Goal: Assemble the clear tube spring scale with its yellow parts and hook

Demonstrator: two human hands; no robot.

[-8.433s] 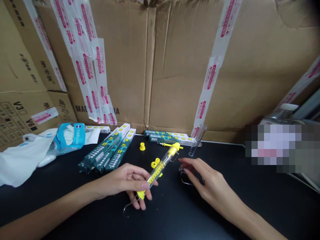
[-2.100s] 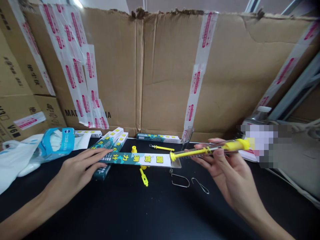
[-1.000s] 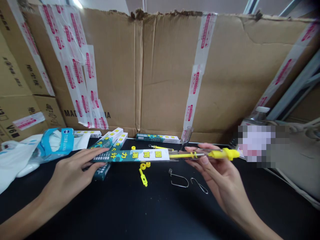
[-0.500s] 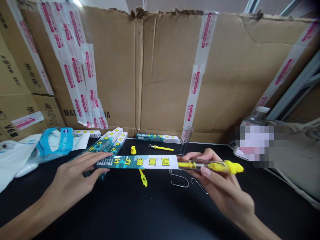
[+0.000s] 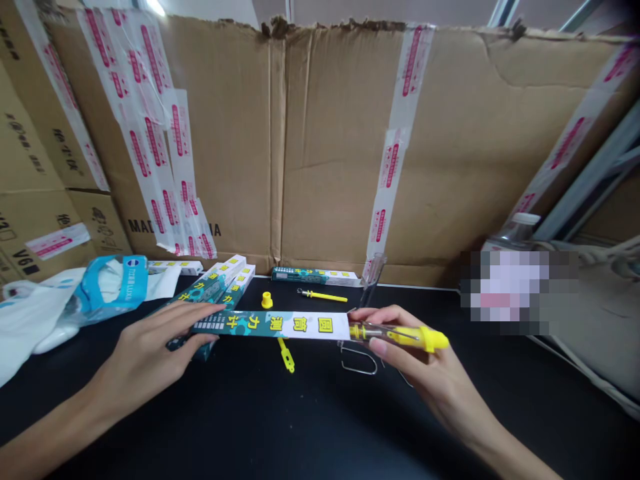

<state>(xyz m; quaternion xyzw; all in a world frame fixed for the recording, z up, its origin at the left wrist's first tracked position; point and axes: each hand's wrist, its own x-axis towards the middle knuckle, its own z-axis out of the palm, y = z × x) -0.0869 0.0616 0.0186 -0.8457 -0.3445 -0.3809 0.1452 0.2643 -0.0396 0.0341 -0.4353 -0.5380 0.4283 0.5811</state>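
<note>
My left hand (image 5: 150,350) grips the left end of a long, narrow printed box (image 5: 285,325), thumb below and fingers above. Out of the box's right end sticks a clear tubular spring scale (image 5: 435,339) with a yellow end and a metal wire hook along it. My right hand (image 5: 420,367) pinches this scale between thumb and fingers; its other end is inside the box. Below the box lies a flat yellow piece (image 5: 287,356) with a slot. Bent wire hooks (image 5: 360,372) rest near my right hand, one partly hidden behind it.
Behind lie a yellow cap (image 5: 267,301), a yellow rod (image 5: 327,297), a clear tube (image 5: 373,283) and another printed box (image 5: 315,276). More boxes (image 5: 220,280) are stacked left, beside a blue-white plastic bag (image 5: 113,287). A cardboard wall (image 5: 330,167) closes off the back.
My right hand has moved left, and the spring scale has slid further into the box. Less of the scale shows now. My left hand stays almost where it was.
</note>
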